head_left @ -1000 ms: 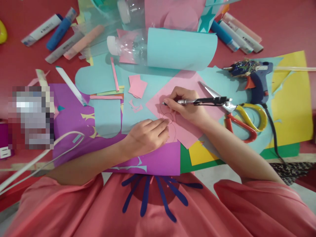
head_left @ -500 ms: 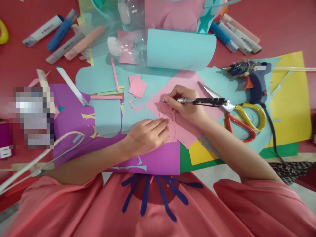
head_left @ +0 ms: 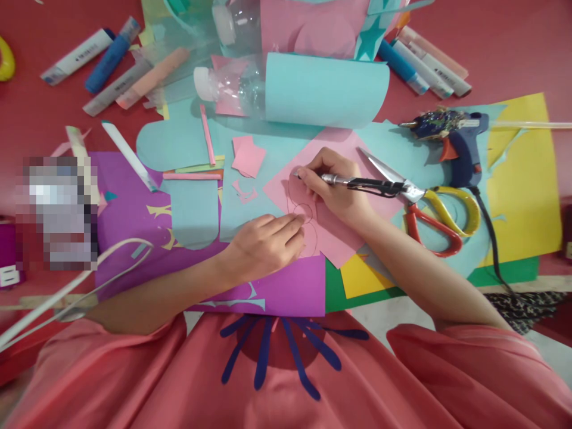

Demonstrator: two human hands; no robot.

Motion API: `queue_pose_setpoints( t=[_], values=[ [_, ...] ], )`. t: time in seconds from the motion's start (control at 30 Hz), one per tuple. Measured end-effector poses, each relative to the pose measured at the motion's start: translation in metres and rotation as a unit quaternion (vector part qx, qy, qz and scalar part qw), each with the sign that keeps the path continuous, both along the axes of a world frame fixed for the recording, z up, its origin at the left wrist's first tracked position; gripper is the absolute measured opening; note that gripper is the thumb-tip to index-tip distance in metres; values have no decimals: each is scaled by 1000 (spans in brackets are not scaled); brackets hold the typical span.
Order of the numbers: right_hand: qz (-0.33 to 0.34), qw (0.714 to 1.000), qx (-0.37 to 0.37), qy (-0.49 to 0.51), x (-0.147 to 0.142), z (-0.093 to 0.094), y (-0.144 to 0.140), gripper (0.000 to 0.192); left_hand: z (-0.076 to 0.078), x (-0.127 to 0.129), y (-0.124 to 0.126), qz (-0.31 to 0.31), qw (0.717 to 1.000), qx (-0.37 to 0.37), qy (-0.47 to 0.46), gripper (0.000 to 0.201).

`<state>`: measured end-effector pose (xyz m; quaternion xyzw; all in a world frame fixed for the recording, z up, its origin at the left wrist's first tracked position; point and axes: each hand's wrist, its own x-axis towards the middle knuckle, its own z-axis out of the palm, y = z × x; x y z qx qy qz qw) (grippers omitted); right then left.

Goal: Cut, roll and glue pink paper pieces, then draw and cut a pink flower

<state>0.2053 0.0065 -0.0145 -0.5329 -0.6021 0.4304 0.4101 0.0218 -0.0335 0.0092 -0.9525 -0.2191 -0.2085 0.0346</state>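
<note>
My right hand (head_left: 333, 182) is closed round a pen (head_left: 375, 186) with a clear and black barrel. The pen's tip rests on a sheet of pink paper (head_left: 344, 238), at a thin curved outline. Below that outline, further rounded lines show near my fingers. My left hand (head_left: 272, 241) lies flat on the pink sheet's left edge, fingers stretched out and holding nothing. Just right of the pen, scissors (head_left: 413, 190) with one yellow and one red handle lie with blades pointing up and left. Small pink paper pieces (head_left: 248, 156) lie left of the sheet.
A clear bottle wrapped in light blue paper (head_left: 326, 89) lies behind my hands. A glue gun (head_left: 465, 140) rests at the right on blue and yellow paper (head_left: 531, 220). Several markers (head_left: 111, 56) lie at both back corners. Purple paper (head_left: 129, 238) and a white cable (head_left: 67, 301) are left.
My right hand has moved the pen tip slightly upward along the pink paper, and the drawn curve is longer. My left hand stays in place.
</note>
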Motion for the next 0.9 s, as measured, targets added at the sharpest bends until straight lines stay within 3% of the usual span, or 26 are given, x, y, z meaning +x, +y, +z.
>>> queue_pose_setpoints(
  t=[0.5, 0.73, 0.9],
  values=[
    [-45, 999, -2, -5, -4, 3, -2, 32, 0, 0, -1, -3, 1000, -5, 4, 16],
    [-3, 1000, -6, -14, -1, 6, 0, 30, -1, 1, 0, 1, 1000, -2, 1, 19],
    [28, 998, -24, 41, 1, 11, 1, 29, -2, 0, -1, 4, 1000, -13, 9, 17]
  ],
)
